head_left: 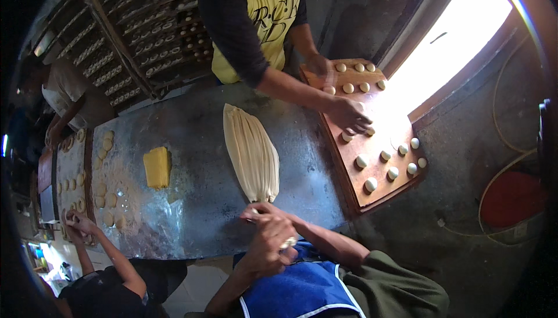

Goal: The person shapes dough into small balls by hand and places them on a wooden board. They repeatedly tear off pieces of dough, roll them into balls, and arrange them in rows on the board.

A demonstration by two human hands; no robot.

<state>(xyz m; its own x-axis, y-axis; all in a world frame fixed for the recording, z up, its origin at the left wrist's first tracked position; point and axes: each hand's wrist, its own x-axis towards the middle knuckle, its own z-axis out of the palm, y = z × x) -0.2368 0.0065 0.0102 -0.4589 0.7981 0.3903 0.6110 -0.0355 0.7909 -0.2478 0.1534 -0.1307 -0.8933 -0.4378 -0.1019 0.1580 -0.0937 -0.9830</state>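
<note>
A long, pleated strip of pale dough (250, 149) lies on the dark table, its narrow end toward me. At that end my right hand (263, 210) is closed, fingers round the dough's tip. My left hand (270, 245) crosses just in front of it, curled shut on a small piece of dough (288, 242) that shows past the fingers. Most of that piece is hidden. To the left of the long dough sits a folded yellow slab (157, 168), which looks like dough or fat.
At the right, a wooden board (372, 193) bears several dough balls; a co-worker across the table reaches over it with both hands (349, 115). Two more people work at the left near dough rounds (100, 202). Racks of shaped pieces (157, 45) stand behind.
</note>
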